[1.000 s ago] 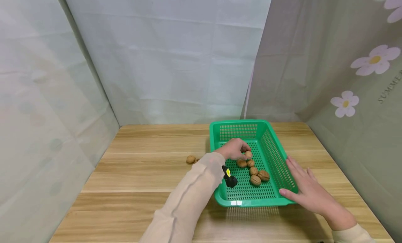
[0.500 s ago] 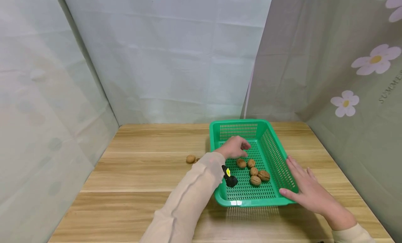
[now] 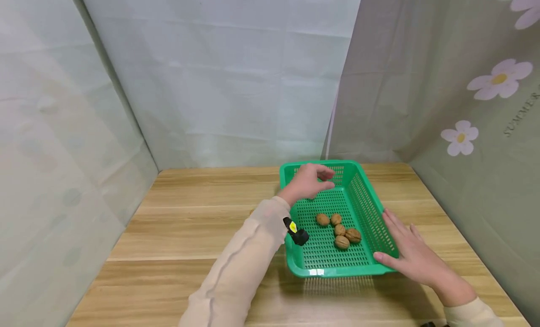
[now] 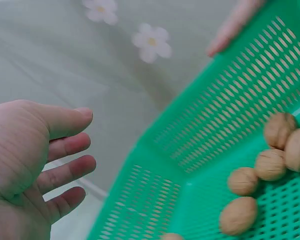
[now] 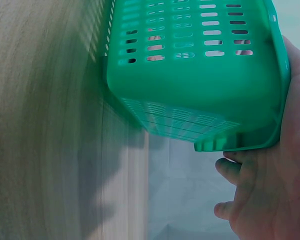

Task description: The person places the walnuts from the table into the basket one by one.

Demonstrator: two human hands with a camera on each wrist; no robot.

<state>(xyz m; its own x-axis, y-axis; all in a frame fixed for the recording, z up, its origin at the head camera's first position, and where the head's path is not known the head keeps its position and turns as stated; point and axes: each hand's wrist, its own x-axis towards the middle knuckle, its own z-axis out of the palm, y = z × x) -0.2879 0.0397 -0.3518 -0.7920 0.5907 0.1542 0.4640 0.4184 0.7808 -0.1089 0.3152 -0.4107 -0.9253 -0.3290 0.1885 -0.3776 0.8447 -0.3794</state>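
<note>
My left hand point(image 3: 310, 180) is over the far left part of a green plastic basket point(image 3: 337, 272). Its fingers point(image 4: 70, 172) are loosely bent and apart from the thumb, with nothing between them. Several walnuts point(image 3: 342, 242) lie on the basket floor, grouped toward its middle and right. Just below the left hand, a sliver of another walnut point(image 3: 311, 197) shows in the head view. My right hand point(image 3: 415, 256) rests on the near right corner of the basket, thumb and fingers spread along the rim. From the right wrist view, the basket's outer wall point(image 5: 190, 80) stands against that hand.
The basket sits on a wooden table point(image 3: 168, 238) with pale cloth walls point(image 3: 236, 83) behind and at both sides. Left of the basket, a bit of a walnut point(image 3: 251, 211) peeks out from behind the left sleeve point(image 3: 240, 261). A black wrist camera point(image 3: 300, 236) hangs by that sleeve.
My left hand, which held a walnut in the basket a second ago, has risen and moved away toward the far left side. My right hand has stayed on the corner.
</note>
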